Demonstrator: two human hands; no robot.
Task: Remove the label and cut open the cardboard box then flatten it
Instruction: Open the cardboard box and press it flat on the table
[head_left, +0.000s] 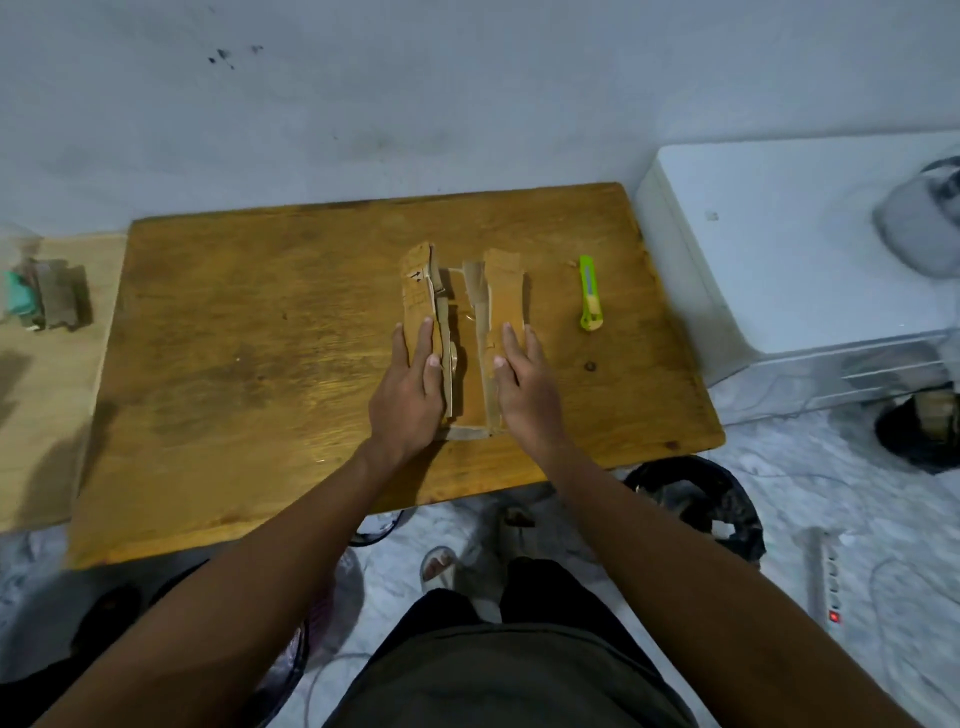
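Observation:
A small brown cardboard box (470, 322) lies cut open in the middle of the wooden table (249, 364), its two long flaps spread to the left and right with torn tape along the inner edges. My left hand (410, 387) lies flat on the left flap, fingers together and pointing away from me. On the right flap rests my right hand (522, 379), also flat. A green utility knife (588, 293) lies on the table to the right of the box, apart from both hands. No label is visible on the box.
A white appliance (789, 249) stands right of the table. A side table at left holds cardboard pieces and a teal object (44, 296). On the floor are a black bin (696, 501) near the table's front right corner and a power strip (828, 577).

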